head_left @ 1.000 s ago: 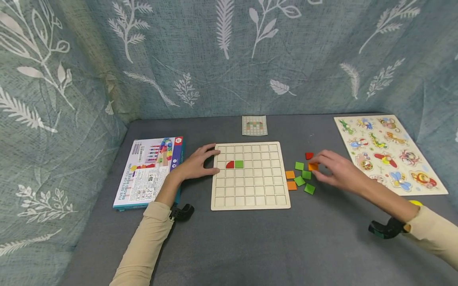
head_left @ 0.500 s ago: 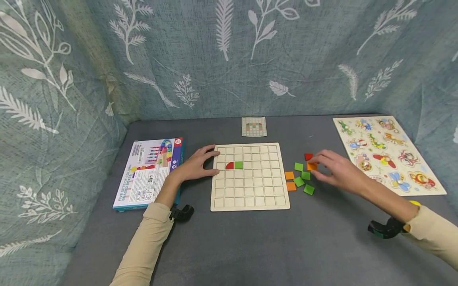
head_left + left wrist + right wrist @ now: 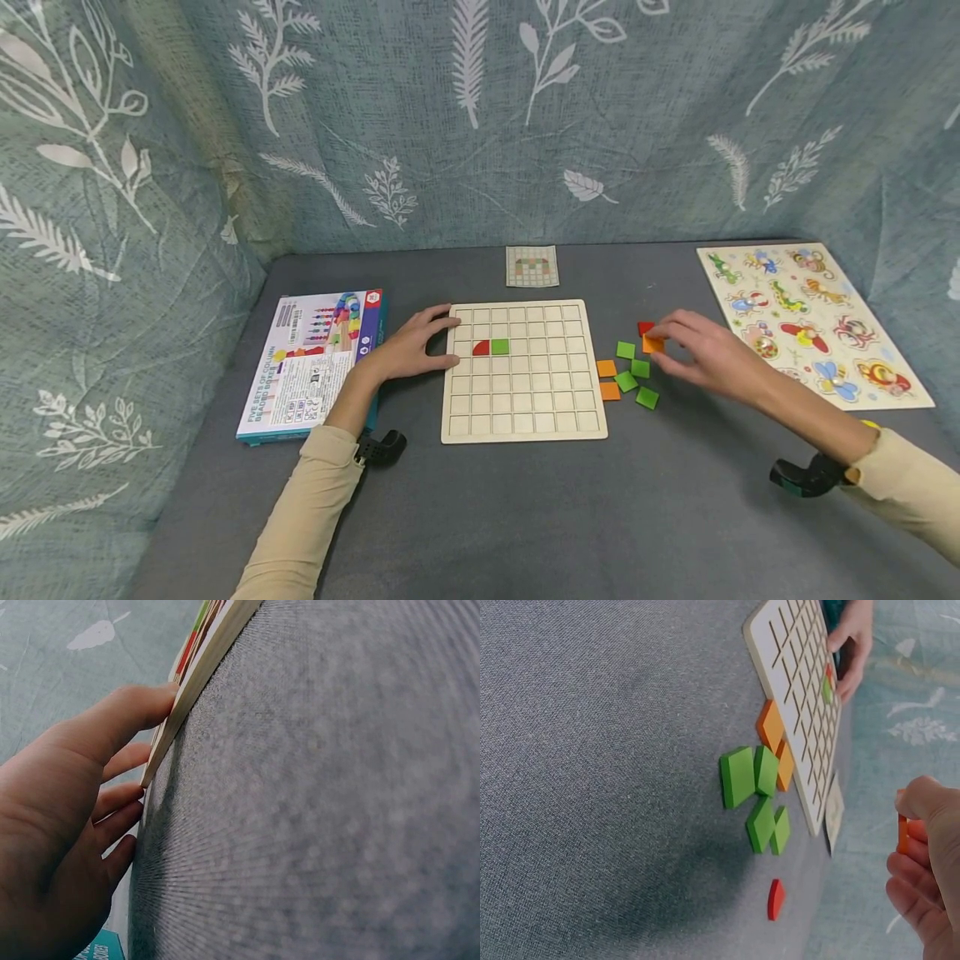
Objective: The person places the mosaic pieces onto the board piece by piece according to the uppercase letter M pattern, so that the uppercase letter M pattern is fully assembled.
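My left hand (image 3: 408,346) rests at the left edge of a wooden grid board (image 3: 525,408), thumb and fingers spread and touching it. On the board, a red quarter-round tile (image 3: 482,347) lies beside a green square tile (image 3: 500,347). To the right of the board, my right hand (image 3: 705,354) pinches an orange square tile (image 3: 652,343) between thumb and fingers. The right wrist view shows this orange tile (image 3: 902,825) raised off the table. Below it lie several green square tiles (image 3: 739,778), a loose red tile (image 3: 776,900) and two orange tiles (image 3: 769,724).
A small pattern card (image 3: 532,267) lies behind the board. At left is a boxed bead toy (image 3: 307,367). A wooden insect puzzle (image 3: 813,325) lies at right, with a bit of something yellow (image 3: 870,424) near the right wrist. A leaf-patterned curtain (image 3: 480,125) hangs behind the table.
My right hand has shifted slightly left with the orange tile, which now appears tilted and partly in front of the loose red tile. The left hand stays at the board's edge.
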Demonstrator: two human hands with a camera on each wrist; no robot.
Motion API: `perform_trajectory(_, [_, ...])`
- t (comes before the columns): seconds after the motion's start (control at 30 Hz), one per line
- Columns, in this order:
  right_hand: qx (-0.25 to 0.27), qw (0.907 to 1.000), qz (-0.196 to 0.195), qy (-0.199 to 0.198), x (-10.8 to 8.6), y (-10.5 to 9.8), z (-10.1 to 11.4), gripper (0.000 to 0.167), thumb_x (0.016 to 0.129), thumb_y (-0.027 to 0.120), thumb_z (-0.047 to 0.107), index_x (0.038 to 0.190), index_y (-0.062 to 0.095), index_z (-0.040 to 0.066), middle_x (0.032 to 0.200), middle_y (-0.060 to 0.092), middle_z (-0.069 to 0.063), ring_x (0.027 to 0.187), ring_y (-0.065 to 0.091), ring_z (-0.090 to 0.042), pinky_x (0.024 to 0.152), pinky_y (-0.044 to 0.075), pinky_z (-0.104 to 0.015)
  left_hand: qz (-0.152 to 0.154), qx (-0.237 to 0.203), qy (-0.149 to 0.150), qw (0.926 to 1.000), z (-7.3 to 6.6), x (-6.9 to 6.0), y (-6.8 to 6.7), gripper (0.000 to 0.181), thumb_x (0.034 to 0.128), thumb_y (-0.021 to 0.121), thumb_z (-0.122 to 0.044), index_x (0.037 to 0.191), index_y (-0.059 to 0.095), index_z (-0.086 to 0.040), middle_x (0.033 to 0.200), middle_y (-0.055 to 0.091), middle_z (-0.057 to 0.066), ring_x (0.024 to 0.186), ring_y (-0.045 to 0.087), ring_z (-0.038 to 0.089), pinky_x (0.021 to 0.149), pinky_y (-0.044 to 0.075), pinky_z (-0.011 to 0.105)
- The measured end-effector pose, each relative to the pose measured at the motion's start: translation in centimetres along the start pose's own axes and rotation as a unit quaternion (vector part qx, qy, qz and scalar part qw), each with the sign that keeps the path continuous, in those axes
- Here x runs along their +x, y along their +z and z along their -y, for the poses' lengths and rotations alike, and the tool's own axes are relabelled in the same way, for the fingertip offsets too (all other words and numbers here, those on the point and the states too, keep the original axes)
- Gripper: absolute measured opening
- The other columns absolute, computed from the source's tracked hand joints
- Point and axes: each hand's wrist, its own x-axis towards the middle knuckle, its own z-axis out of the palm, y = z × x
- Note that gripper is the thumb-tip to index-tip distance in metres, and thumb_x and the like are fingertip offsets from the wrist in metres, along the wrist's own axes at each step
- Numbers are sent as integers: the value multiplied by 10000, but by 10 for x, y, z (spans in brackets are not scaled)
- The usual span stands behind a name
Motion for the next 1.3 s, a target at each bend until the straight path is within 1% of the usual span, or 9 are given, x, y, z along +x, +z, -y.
perform_trajectory(0.37, [-72, 10000, -4, -14, 1, 1, 2, 567, 975, 373, 523, 973, 707, 65, 930, 654, -12, 814, 602, -131, 707, 477, -253, 7, 0, 29, 10000, -1, 0, 0, 676, 906, 673, -345, 1481, 407, -110, 1606, 205, 136, 1484, 168, 395, 1138, 248, 627])
perform_trajectory(0.77, [-51, 10000, 32, -47, 4, 2, 2, 503, 973, 422, 477, 1004, 706, 63, 952, 661, -19, 837, 606, -128, 690, 501, -292, -1, 9, 52, 10000, 0, -1, -1, 677, 900, 677, -350, 1475, 416, -108, 1602, 216, 137, 1480, 178, 397, 1136, 253, 628])
perform_trajectory(1.0, [-25, 10000, -3, -71, 9, 4, 1, 538, 977, 395, 498, 1008, 703, 58, 966, 671, -22, 862, 618, -143, 705, 507, -311, -31, 17, 94, 9999, 0, -1, -1, 681, 898, 679, -341, 1478, 411, -104, 1601, 210, 148, 1476, 180, 403, 1130, 259, 631])
perform_trajectory(1.03, [-8, 10000, 4, -57, 10, 5, 2, 523, 978, 409, 491, 1009, 704, 61, 969, 674, -22, 867, 621, -146, 706, 510, -315, -31, 21, 99, 9999, 0, -1, -1, 680, 899, 678, -342, 1478, 411, -104, 1601, 210, 149, 1475, 181, 404, 1129, 260, 631])
perform_trajectory(1.1, [24, 10000, 44, -29, 12, 6, 3, 382, 960, 560, 414, 1011, 705, 64, 973, 677, -24, 874, 625, -151, 706, 516, -325, -29, 11, 97, 9999, 0, -1, 0, 679, 899, 678, -345, 1477, 413, -107, 1601, 210, 145, 1477, 180, 401, 1130, 261, 630])
perform_trajectory(1.17, [25, 9999, 99, -20, 14, 7, 4, 252, 888, 706, 282, 1013, 705, 62, 976, 678, -28, 878, 629, -156, 706, 523, -332, -23, -4, 94, 10000, 0, -1, -1, 676, 900, 676, -346, 1476, 414, -108, 1602, 209, 143, 1478, 177, 402, 1130, 259, 631])
perform_trajectory(1.23, [19, 9999, 147, -35, 17, 8, 5, 261, 779, 791, 132, 1014, 703, 61, 976, 676, -31, 879, 626, -161, 704, 527, -341, -6, -9, 90, 10000, 0, -1, -1, 674, 902, 674, -347, 1477, 414, -110, 1603, 207, 141, 1479, 174, 403, 1129, 259, 633])
perform_trajectory(1.27, [7, 9998, 168, -48, 18, 8, 6, 306, 727, 807, 78, 1014, 702, 61, 975, 673, -32, 877, 624, -161, 704, 528, -343, 1, -6, 92, 10000, 0, -1, -1, 674, 904, 673, -347, 1477, 412, -108, 1603, 207, 143, 1479, 174, 405, 1129, 260, 634])
perform_trajectory(1.3, [0, 9998, 182, -67, 19, 8, 6, 324, 710, 815, 66, 1013, 702, 62, 975, 672, -32, 878, 623, -162, 706, 531, -346, 8, -1, 91, 10000, -1, -1, -1, 674, 904, 672, -346, 1478, 411, -108, 1603, 206, 144, 1479, 173, 407, 1128, 259, 635])
